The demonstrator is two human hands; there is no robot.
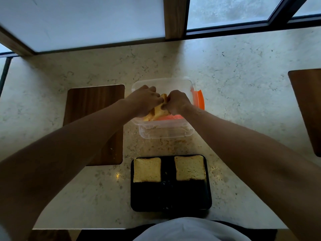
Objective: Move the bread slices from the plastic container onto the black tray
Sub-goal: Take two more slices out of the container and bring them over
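Note:
A clear plastic container (166, 131) stands on the counter beyond the black tray (171, 197). Both my hands reach into it. My left hand (145, 100) and my right hand (176, 101) pinch the top of a tilted stack of bread slices (159, 112) from either side. Two bread slices lie flat on the far half of the tray, one at the left (147, 169) and one at the right (189, 167). The near half of the tray is bare.
An orange lid (200, 99) lies under or behind the container at its right. A dark wooden board (92, 108) lies left of the container, partly under my left forearm. Another wooden piece (307, 105) sits at the right edge. Crumbs lie between container and tray.

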